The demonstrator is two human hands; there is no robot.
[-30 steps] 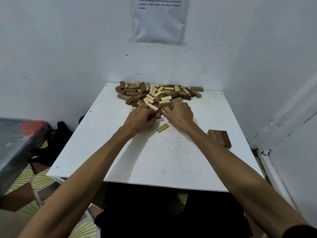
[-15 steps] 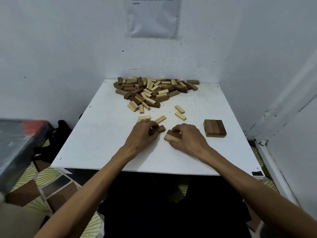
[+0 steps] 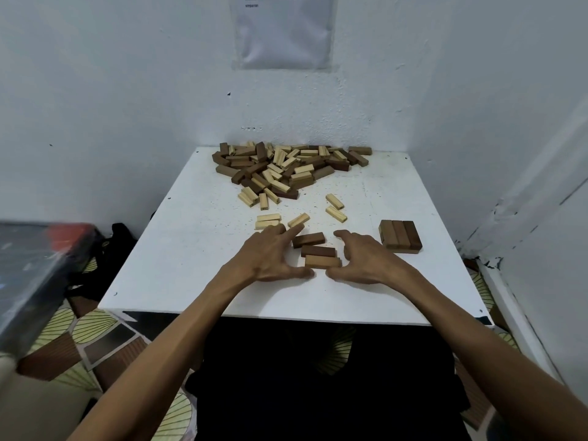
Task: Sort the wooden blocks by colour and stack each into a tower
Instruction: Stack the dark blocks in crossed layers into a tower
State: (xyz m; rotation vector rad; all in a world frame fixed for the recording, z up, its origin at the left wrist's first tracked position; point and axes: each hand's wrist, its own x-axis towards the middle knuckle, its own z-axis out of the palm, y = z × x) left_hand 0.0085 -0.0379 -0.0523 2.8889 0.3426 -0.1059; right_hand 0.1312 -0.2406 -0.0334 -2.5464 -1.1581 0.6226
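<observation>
Three brown blocks (image 3: 318,250) lie side by side on the white table (image 3: 191,249), between my two hands. My left hand (image 3: 273,256) flanks them on the left, fingers spread, fingertips at the far block's left end. To the blocks' right is my right hand (image 3: 359,256), fingers apart, thumb near the closest block. Neither hand holds anything. A flat layer of three brown blocks (image 3: 400,234) rests at the right. At the table's far edge sits a mixed pile of brown and light blocks (image 3: 280,168). Several loose light blocks (image 3: 334,206) lie between the pile and my hands.
White walls close the table in at the back and right, with a paper sheet (image 3: 283,30) taped above. A dark box with a red patch (image 3: 38,265) stands at the left, over a patterned floor (image 3: 79,332). The near table edge runs just under my forearms.
My hands pulled several blocks from the pile toward me, then opened. The three brown blocks now lie released in a row between them. The camera tilted downward.
</observation>
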